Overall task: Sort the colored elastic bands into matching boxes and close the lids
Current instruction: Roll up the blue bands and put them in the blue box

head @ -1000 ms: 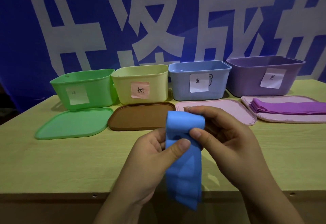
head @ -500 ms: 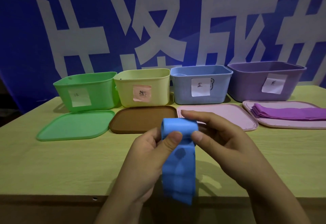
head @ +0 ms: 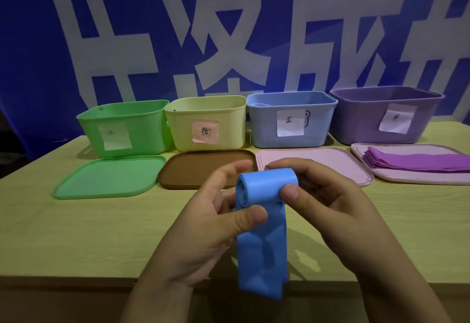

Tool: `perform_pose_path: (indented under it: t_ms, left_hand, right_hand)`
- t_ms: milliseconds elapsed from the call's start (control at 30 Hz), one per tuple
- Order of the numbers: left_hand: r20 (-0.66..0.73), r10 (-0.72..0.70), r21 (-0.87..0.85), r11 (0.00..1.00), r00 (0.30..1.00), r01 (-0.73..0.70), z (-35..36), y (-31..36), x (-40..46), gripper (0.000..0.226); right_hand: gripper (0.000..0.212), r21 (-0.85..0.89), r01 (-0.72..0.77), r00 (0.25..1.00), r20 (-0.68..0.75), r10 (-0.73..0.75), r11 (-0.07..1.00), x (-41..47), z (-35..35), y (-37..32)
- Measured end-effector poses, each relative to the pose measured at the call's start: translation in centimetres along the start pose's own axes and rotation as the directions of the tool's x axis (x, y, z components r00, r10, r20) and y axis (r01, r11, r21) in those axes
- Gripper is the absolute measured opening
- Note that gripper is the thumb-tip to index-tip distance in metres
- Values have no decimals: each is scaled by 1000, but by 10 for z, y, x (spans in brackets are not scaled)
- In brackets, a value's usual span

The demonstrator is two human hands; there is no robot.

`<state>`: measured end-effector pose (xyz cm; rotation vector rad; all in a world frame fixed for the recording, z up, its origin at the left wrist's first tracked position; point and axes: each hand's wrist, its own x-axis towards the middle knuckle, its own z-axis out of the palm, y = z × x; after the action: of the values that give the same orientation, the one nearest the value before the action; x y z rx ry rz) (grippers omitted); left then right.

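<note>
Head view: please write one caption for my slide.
Both hands roll a blue band before four open boxes.

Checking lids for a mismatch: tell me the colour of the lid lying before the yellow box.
Brown lid, seen in the head view.

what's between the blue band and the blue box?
Head view: the pink lid lies flat on the table between the blue band, held in both hands, and the blue box.
</note>
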<state>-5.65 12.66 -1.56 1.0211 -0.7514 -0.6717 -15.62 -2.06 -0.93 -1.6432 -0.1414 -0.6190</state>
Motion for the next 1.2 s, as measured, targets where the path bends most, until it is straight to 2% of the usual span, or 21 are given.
perform_pose_path:
  t_ms: [167, 300, 467, 567, 633, 733, 833, 933, 1100, 1200]
  left_hand:
    - [137, -88, -123, 987, 987, 105, -8, 1, 4, 92]
    - [215, -96, -179, 974, 972, 136, -11, -5, 6, 67]
    - [54, -96, -67, 993, 994, 100, -10, -9, 7, 57]
    - [-57, -45, 83, 995, 997, 49, 0, -7, 3, 27]
    - [-118, -2, 168, 986, 993, 22, 6, -6, 2, 22]
    - [-144, 60, 209, 978, 988, -29, 13, -4, 0, 24]
    - [-160, 60, 227, 974, 985, -22, 16, -7, -1, 23]
    - [-154, 34, 269, 963, 987, 9, 18, -8, -2, 14]
    - [-146, 11, 275, 961, 989, 29, 20, -7, -3, 25]
    - [-145, 10, 281, 959, 989, 31, 21, -9, -2, 18]
  right_hand:
    - [25, 82, 31, 999, 11, -32, 996, 2, -1, -3]
    - [47, 145, 15, 998, 50, -22, 989, 4, -4, 0]
    - [47, 184, 5, 999, 35, -12, 983, 3, -8, 1]
    - [46, 170, 24, 1000, -9, -22, 985, 3, -7, 0]
    - [46, 148, 40, 998, -47, -33, 988, 1, -4, 0]
    - [37, 122, 65, 994, -100, -53, 990, -1, 0, -1]
    - [26, 103, 89, 987, -145, -73, 991, -2, 2, -4]
    - [27, 61, 119, 982, -157, -108, 991, -3, 4, -5]
    - [22, -58, 128, 967, -216, -137, 990, -3, 6, 2]
    - [22, -124, 140, 956, -240, -166, 982, -1, 8, 7]
